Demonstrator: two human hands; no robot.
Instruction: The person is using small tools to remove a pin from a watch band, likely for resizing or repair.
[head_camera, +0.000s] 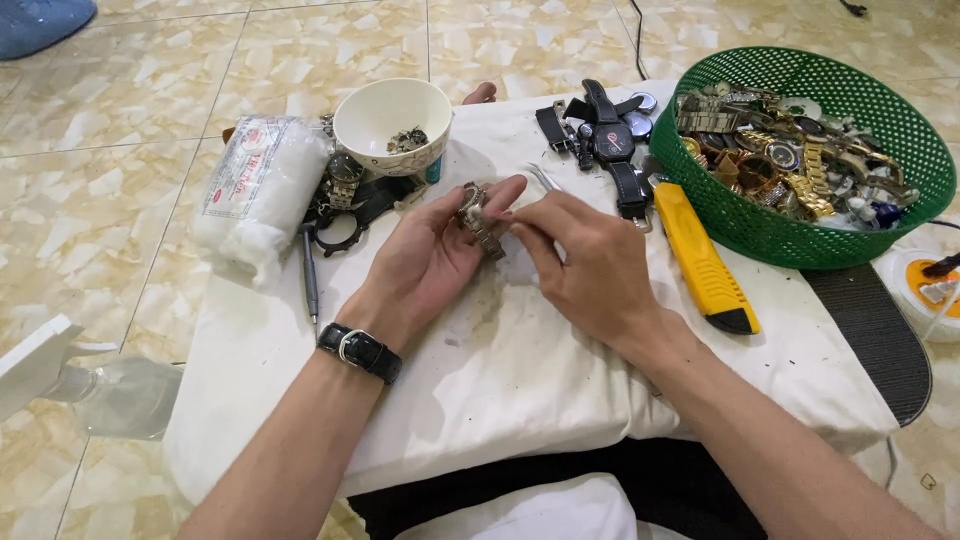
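My left hand (432, 255) is palm up over a white cloth (520, 360) and holds a small metal wristwatch (478, 222) with a link band. A black strap watch sits on that wrist. My right hand (580, 262) meets it from the right, its fingertips pinched against the watch; whether they hold a small piece of white cotton I cannot tell. Metal tweezers (543, 176) lie just behind the hands.
A green mesh basket (770, 225) with several metal watches stands at the right. A yellow utility knife (700, 262) lies beside it. Black strap watches (612, 140), a white bowl (392, 122) of small parts, a cotton roll (255, 190) and a thin screwdriver (310, 270) lie behind and left.
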